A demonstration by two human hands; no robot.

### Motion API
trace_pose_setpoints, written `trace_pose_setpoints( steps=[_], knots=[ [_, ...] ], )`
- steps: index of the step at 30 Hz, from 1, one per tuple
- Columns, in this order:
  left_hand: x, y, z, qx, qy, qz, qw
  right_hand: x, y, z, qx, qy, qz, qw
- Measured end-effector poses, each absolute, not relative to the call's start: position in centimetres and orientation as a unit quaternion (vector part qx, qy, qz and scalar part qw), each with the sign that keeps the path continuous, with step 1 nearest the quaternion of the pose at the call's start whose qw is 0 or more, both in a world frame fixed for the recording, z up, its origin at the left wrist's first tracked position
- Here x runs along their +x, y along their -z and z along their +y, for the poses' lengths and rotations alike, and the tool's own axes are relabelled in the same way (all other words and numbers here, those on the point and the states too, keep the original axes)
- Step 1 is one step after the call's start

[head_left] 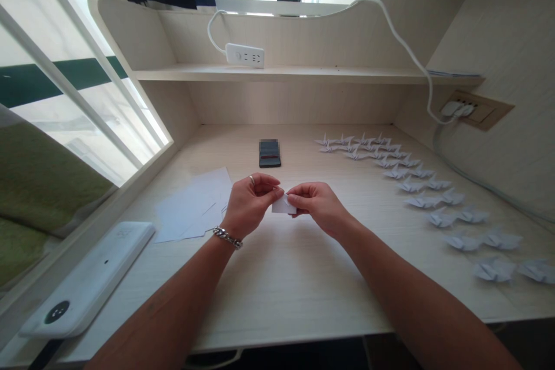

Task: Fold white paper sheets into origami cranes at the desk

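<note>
Above the middle of the pale wooden desk, both my hands pinch a small folded piece of white paper. My left hand, with a ring and a chain bracelet, grips its left edge with closed fingers. My right hand holds its right edge, fingers curled around it. A stack of loose white paper sheets lies just left of my left hand.
Several folded paper cranes lie in two rows along the desk's right side. A dark phone rests behind my hands. A white flat device lies at the front left. A power strip sits on the shelf, its cable running to a wall socket.
</note>
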State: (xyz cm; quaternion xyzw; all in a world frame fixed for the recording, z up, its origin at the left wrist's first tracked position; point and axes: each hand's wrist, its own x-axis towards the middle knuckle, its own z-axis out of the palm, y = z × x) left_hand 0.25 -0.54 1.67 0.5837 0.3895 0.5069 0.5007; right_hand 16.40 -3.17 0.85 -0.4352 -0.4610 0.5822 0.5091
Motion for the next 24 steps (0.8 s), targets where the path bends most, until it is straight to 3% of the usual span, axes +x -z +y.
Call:
trace_pose_setpoints(
  steps=[24],
  knots=[
    [-0.27,-1.66,-0.07,0.536,-0.514,0.395,0.54,16.2,-0.77,-3.41,-0.428,-0.548,-0.475,0.539]
  ],
)
